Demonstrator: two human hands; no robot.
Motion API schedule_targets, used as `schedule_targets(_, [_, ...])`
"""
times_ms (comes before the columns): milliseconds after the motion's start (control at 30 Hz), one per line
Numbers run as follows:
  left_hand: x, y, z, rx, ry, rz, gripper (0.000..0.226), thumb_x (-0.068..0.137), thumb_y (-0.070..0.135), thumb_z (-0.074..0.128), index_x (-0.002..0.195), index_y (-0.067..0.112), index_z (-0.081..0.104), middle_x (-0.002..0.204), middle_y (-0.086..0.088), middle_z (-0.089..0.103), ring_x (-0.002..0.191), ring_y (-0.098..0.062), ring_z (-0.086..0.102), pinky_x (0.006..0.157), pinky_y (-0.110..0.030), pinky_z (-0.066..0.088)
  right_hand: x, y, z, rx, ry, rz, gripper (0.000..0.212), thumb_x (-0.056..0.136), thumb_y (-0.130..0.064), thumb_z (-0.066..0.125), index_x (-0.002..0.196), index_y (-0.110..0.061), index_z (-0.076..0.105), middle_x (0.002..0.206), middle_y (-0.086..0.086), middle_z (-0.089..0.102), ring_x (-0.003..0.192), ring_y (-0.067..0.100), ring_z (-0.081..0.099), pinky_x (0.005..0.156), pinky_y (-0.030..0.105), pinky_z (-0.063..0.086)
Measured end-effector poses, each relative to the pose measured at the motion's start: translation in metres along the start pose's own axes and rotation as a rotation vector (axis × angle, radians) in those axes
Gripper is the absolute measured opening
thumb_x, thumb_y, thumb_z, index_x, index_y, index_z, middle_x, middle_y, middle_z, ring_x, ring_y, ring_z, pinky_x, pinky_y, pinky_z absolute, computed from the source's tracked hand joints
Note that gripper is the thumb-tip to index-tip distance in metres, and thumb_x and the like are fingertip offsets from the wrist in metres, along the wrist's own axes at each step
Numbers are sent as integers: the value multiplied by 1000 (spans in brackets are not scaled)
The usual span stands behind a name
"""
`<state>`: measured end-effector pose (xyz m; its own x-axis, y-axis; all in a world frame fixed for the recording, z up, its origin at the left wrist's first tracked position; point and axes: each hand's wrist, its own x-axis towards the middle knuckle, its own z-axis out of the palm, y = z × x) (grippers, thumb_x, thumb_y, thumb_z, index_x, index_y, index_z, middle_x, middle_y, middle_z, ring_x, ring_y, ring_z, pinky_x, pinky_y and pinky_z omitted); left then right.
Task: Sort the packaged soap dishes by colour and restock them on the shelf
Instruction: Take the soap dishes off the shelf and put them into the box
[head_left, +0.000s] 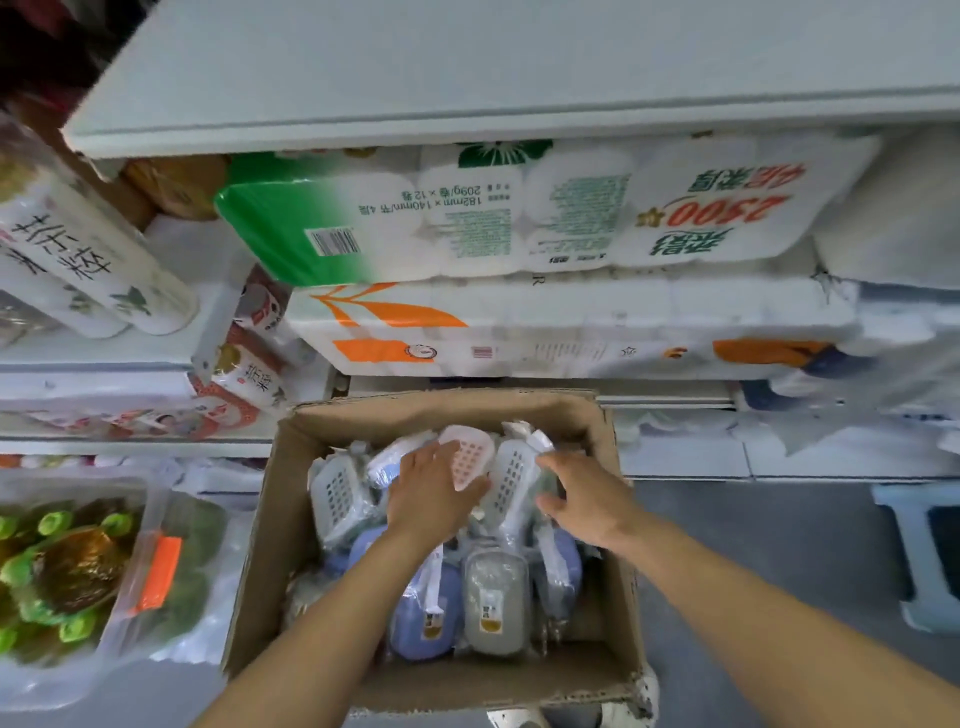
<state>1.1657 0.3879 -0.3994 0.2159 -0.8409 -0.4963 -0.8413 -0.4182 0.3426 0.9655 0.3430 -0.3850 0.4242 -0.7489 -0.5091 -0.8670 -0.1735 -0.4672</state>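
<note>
Box: An open cardboard box (605, 525) sits on the floor at lower centre of the frame, in front of the shelf, filled with plastic-wrapped soap dishes.
Left hand: The left hand (434, 496) reaches into the middle of the box and grips a pink dish (467, 457), thumb and fingers curled around its lower end.
Right hand: The right hand (584, 501) hovers over the right side of the box, fingers spread and loosely bent beside a white dish (511, 480); whether it grasps any wrapping cannot be told.
Pink dish: Upturned, its perforated face to the camera, it stands at the far middle of the box, just left of the white dish.
Other dishes: A second white dish (337, 491) stands at the box's left wall; a blue dish (423, 616) and a grey dish (496, 603) lie side by side at the near end, each with a label.
Shelf: A pale shelf board (467, 83) runs across the top of the frame; below it lie a green tissue pack (415, 218) and an orange-printed pack (519, 332).
Lower left: A clear bag of green-capped bottles (67, 571) rests on the floor beside the box.
Right edge: A light blue stool (919, 556) stands on the grey floor.
</note>
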Motion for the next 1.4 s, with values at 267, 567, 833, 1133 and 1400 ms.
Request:
schedule_targets(267, [-80, 120, -66, -19, 366, 343, 56, 91, 54, 55, 139, 27, 47, 137, 6, 51, 124, -17, 46, 94, -33, 41, -105, 26, -115, 14, 475, -70, 47, 95, -43, 53, 139, -27, 47, 137, -5, 53, 121, 19, 52, 88, 31, 44])
schedule_targets(567, [-164, 354, -66, 7, 601, 761, 59, 88, 62, 44, 132, 24, 52, 125, 4, 59, 115, -19, 53, 91, -34, 44, -274, 176, -243, -105, 953, -22, 40, 91, -31, 61, 129, -19, 56, 123, -1, 60, 113, 24, 57, 86, 38, 48])
schedule_targets(833, [-218, 587, 14, -56, 580, 976, 67, 87, 65, 41, 137, 21, 49, 131, 3, 56, 120, -19, 51, 96, -33, 41, -415, 355, -345, -147, 1155, 104, 48, 94, -38, 58, 138, -24, 46, 138, -6, 48, 127, 14, 43, 95, 26, 38])
schedule_targets(1133, [-223, 781, 69, -51, 466, 1140, 64, 90, 54, 59, 144, 26, 38, 139, 6, 47, 127, -15, 43, 101, -29, 34, -480, 507, -424, -126, 1154, 204, 49, 96, -42, 53, 141, -28, 40, 142, -9, 41, 129, 14, 39, 97, 33, 43])
schedule_targets(1400, [-179, 941, 83, -46, 481, 1184, 66, 91, 50, 60, 146, 25, 37, 141, 2, 44, 128, -18, 41, 101, -30, 34, -475, 629, -533, -119, 1096, 192, 55, 94, -41, 56, 143, -28, 37, 144, -7, 40, 131, 18, 38, 99, 42, 44])
